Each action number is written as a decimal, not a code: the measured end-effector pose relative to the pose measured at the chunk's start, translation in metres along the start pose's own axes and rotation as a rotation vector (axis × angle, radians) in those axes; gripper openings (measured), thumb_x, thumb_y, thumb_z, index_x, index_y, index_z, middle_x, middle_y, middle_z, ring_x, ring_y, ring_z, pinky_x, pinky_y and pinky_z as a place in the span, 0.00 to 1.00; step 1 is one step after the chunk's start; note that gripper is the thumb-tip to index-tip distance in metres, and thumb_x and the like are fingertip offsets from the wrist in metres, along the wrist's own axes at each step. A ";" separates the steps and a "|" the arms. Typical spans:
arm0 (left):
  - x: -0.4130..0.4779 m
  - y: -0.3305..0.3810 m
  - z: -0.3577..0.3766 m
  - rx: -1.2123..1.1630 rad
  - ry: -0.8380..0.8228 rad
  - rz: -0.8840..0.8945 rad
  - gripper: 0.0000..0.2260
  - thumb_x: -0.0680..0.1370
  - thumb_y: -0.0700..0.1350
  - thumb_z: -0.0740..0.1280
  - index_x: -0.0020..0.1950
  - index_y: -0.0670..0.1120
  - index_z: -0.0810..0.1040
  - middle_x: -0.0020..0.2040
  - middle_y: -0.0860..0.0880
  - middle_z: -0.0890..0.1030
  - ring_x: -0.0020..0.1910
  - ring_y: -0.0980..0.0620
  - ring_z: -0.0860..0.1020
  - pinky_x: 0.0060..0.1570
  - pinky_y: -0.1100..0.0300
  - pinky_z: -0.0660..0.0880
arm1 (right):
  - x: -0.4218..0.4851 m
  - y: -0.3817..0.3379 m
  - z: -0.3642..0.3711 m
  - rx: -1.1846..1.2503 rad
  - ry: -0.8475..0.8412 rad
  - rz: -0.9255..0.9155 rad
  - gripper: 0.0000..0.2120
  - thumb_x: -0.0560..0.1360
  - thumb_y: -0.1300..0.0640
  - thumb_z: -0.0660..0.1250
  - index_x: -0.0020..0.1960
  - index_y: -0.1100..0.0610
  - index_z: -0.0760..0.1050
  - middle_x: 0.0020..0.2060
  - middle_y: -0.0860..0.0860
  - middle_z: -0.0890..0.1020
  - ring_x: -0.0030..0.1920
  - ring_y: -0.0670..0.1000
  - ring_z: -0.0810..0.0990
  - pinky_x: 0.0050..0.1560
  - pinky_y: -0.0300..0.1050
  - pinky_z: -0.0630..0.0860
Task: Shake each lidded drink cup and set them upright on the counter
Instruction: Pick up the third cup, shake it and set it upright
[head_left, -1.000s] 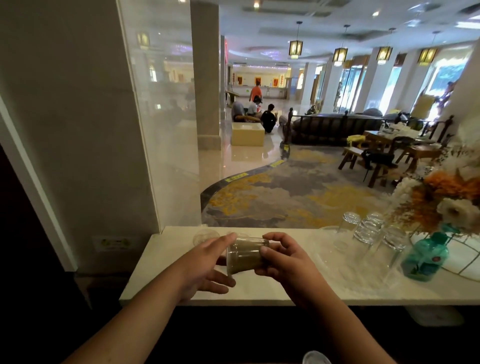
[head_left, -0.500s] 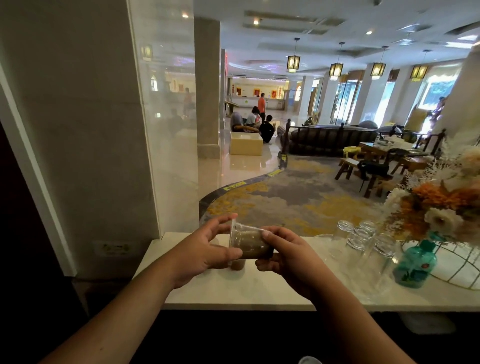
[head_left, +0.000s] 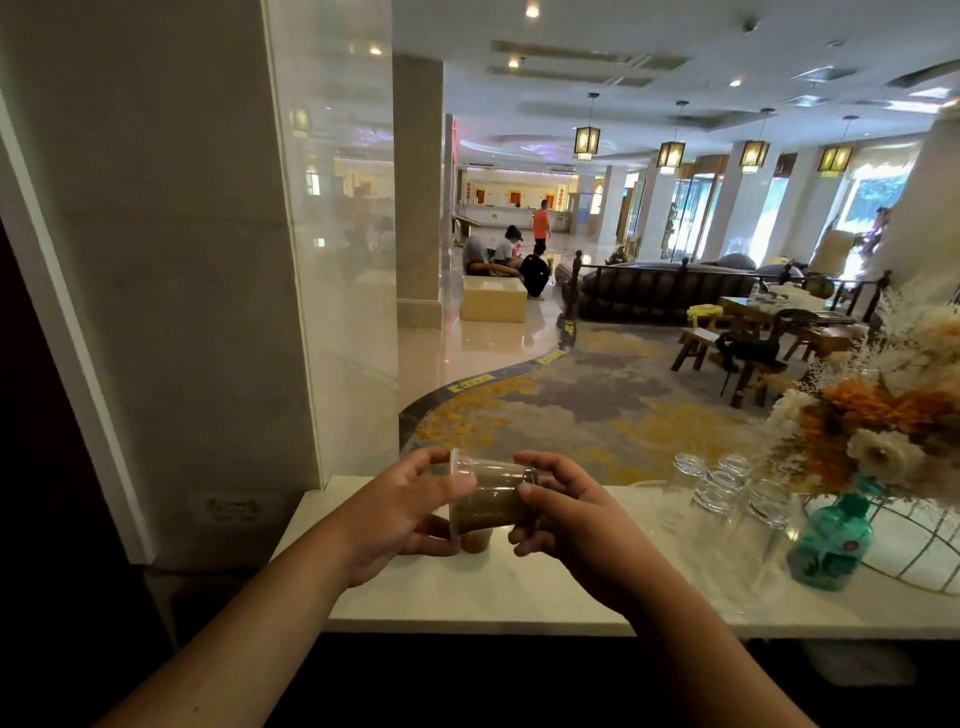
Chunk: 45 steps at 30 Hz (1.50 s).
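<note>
A clear lidded cup (head_left: 488, 496) of brown drink lies on its side in the air above the white counter (head_left: 519, 592), its lid pointing left. My left hand (head_left: 400, 512) holds the lid end, thumb across the front and fingers curled round the rim. My right hand (head_left: 566, 512) grips the base end with curled fingers. Just below the held cup, a second brown cup (head_left: 475, 543) stands on the counter, mostly hidden by my hands.
Several upturned clear glasses (head_left: 722, 488) stand on a tray to the right. A teal bottle (head_left: 831, 540) and a flower arrangement (head_left: 893, 415) in a wire basket fill the far right. A glass pane (head_left: 337, 260) rises at the counter's back left.
Both hands stay on the sideways cup, which has risen slightly above the counter and tilted from one frame to another. The view has also tipped upward.
</note>
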<state>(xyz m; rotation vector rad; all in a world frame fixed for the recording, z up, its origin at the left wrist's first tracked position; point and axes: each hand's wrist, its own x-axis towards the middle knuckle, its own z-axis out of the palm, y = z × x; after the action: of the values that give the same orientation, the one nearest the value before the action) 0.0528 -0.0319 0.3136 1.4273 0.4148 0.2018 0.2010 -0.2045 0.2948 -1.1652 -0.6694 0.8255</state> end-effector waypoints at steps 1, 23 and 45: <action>0.000 -0.001 0.000 -0.008 -0.009 0.022 0.30 0.71 0.50 0.77 0.72 0.53 0.74 0.64 0.42 0.80 0.50 0.43 0.87 0.47 0.51 0.84 | 0.000 -0.001 0.001 0.011 0.016 0.021 0.15 0.80 0.63 0.68 0.66 0.58 0.77 0.55 0.64 0.81 0.39 0.61 0.80 0.41 0.53 0.82; 0.003 -0.001 0.006 -0.007 0.047 0.010 0.30 0.69 0.57 0.75 0.69 0.51 0.76 0.61 0.41 0.83 0.47 0.41 0.88 0.43 0.51 0.84 | -0.005 0.000 0.000 0.029 0.031 0.045 0.14 0.80 0.62 0.67 0.65 0.58 0.77 0.55 0.63 0.83 0.39 0.61 0.85 0.47 0.56 0.81; 0.002 -0.002 0.003 0.021 0.070 -0.057 0.20 0.76 0.58 0.71 0.66 0.53 0.76 0.58 0.45 0.83 0.48 0.42 0.88 0.57 0.43 0.83 | 0.003 0.011 0.003 -0.006 0.029 0.010 0.18 0.78 0.67 0.70 0.66 0.59 0.76 0.61 0.64 0.81 0.49 0.60 0.86 0.47 0.49 0.82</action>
<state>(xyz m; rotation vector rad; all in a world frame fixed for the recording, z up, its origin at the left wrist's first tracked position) 0.0552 -0.0339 0.3119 1.4302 0.5160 0.2018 0.1977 -0.1982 0.2850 -1.1842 -0.6434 0.8141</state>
